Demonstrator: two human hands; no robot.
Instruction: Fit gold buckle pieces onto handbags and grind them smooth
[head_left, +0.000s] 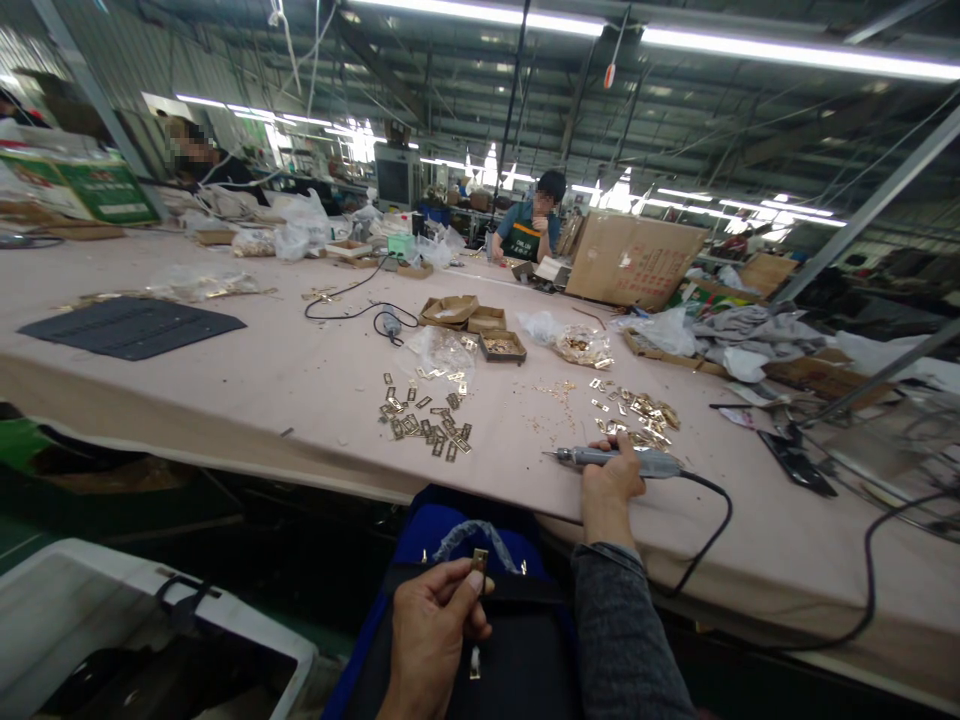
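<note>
My left hand (439, 625) pinches a small gold metal plate (480, 562) between thumb and fingers, above a blue and black bag (517, 640) at the table's near edge. My right hand (615, 475) is around a grey electric screwdriver (652, 463) lying at table height, its thin tip pointing left and its black cord trailing right. Left of that tip lies a loose pile of small metal plates (427, 425). Behind my right hand is another pile of shiny plates (649, 412), with tiny gold pieces (553, 400) scattered beside it.
Small cardboard boxes (502, 346) and plastic bags of parts (583, 346) stand mid-table. A dark flat panel (131, 326) lies at the left. A person (531, 225) sits across the table beside a large carton (634, 258). A white bin (150, 610) is at lower left.
</note>
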